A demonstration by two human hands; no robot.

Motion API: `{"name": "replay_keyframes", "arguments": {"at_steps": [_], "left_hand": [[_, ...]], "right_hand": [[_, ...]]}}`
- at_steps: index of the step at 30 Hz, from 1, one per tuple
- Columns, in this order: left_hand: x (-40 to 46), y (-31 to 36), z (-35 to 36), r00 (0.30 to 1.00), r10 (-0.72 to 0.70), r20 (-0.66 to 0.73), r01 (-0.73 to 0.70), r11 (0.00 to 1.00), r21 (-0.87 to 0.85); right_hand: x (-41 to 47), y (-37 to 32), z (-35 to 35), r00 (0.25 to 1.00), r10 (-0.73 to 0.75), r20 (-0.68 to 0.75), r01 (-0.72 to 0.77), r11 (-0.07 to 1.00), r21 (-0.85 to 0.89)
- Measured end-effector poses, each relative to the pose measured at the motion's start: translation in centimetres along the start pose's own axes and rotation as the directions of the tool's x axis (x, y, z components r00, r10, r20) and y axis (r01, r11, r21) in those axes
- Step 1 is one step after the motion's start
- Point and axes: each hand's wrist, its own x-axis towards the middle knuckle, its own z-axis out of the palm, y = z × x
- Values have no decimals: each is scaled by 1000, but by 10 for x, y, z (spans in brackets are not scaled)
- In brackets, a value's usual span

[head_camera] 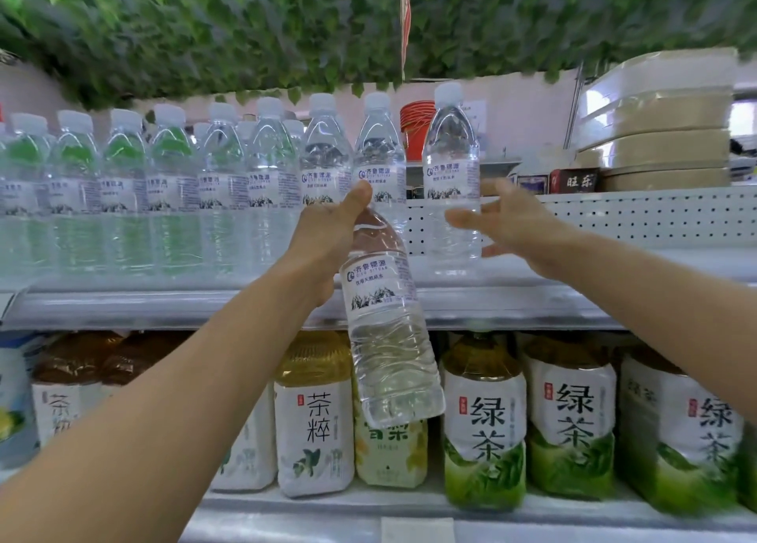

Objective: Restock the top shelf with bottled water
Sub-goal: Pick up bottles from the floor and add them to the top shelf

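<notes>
On the top shelf [512, 297], a long row of water bottles [172, 190] is lined up from the left side to the middle. All of them are stood up straight, and their caps are white. Green leaves [245, 22] are hung above them.

In front of the row, one water bottle [389, 321] is held by the left hand [327, 235]. Its top is wrapped by the curled fingers and thumb, so its cap is hidden. It is tipped a little, and its bottom is hung down in front of the lower shelf [409, 505].

Just to the right, the last bottle [452, 182] is stood on the top shelf at the end of the row. The right hand [512, 223] is held beside it with the fingers spread and loose. Whether the bottle is touched by the fingers cannot be told.

On the lower shelf, tea bottles [483, 424] are set in a row. At the far right, above the shelf, flat boxes [663, 133] are stacked.
</notes>
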Motion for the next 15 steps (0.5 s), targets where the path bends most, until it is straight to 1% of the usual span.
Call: {"name": "replay_keyframes", "arguments": {"at_steps": [1,3,4,11,15], "left_hand": [[1,0,1,1000,8,2,-8,1000,4],[2,-1,1,1000,12,6,-12,1000,1],[2,-2,1,1000,10,6,-10,1000,-1],[4,-2,0,1000,-10,2,10,1000,-17],[5,-3,-1,1000,-21,18,22,999,-31]], "right_hand": [[-2,5,2,1000,9,-22,-10,999,-53],[-2,10,4,999,-18,-49,10,985,-171],[1,10,5,998,-24,-54,13,980,-198],[31,9,15,997,81,2,-78,966,-247],[48,9,24,991,126,34,-114,963,-243]]}}
